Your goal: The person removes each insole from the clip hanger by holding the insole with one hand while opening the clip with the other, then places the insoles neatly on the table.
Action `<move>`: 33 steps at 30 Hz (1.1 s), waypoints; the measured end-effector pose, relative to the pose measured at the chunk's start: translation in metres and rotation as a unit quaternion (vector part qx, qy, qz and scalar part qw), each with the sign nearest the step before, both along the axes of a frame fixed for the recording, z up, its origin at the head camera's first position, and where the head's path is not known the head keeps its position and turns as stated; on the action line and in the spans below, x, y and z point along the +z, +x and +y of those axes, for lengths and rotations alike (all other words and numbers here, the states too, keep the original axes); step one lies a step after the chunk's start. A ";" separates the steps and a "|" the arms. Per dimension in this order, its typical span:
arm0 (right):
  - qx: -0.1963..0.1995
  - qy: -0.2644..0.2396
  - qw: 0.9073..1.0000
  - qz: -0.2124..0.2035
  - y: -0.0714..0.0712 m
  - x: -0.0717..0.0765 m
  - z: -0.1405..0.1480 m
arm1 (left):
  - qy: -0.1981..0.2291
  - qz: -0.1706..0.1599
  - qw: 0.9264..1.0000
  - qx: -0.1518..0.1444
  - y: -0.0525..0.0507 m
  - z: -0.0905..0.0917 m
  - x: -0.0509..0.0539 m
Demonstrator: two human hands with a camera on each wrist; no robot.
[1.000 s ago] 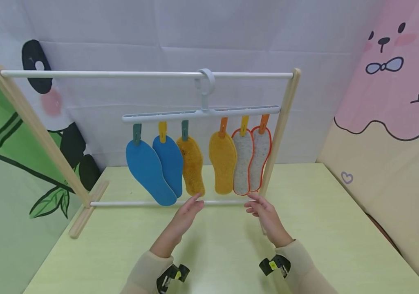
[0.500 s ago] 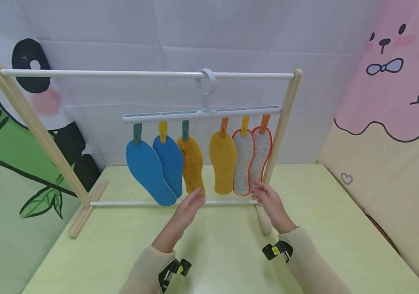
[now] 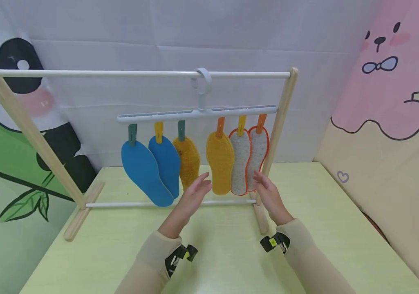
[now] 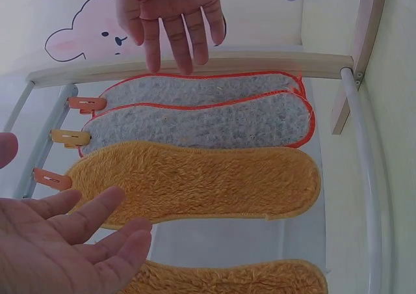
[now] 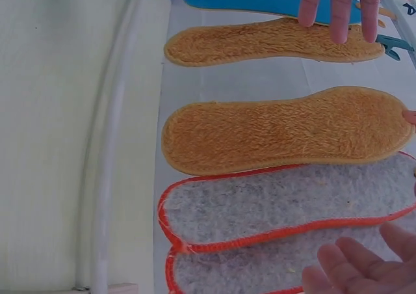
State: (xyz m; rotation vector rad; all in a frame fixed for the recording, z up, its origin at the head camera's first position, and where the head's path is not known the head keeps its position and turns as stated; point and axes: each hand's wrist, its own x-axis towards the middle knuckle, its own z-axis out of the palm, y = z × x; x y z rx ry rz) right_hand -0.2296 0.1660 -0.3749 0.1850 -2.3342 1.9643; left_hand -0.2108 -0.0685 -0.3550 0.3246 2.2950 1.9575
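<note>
Mustard insoles (image 5: pixel 286 134): fuzzy pile, matt. Grey insoles (image 5: pixel 286 209): rough, felt-like, matt. Blue insoles (image 3: pixel 141 173): v. smooth, matt. Hanger (image 3: pixel 246 110) & clips (image 3: pixel 220 127): smooth plastic. Uprights (image 3: pixel 32 131): smooth wood; rods (image 3: pixel 121 74): smooth, sl. gloss. Backdrop (image 3: pixel 121 24): creased cloth, matt. Desk (image 3: pixel 323 224): smooth, wood-look surf. Sleeves (image 3: pixel 148 261): matt cloth.

There are six insoles (image 3: pixel 220 163), six clips (image 3: pixel 220 127), one hanger (image 3: pixel 202 111), one rack (image 3: pixel 121 74) and one table (image 3: pixel 319 228).

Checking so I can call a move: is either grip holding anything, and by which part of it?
Nothing is held: the left grip and right grip are both open, and the insoles hang from clips.
</note>
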 end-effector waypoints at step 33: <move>-0.021 -0.010 0.992 0.125 -0.039 0.059 0.006 | 0.004 0.023 1.000 -0.010 -0.021 0.017 0.039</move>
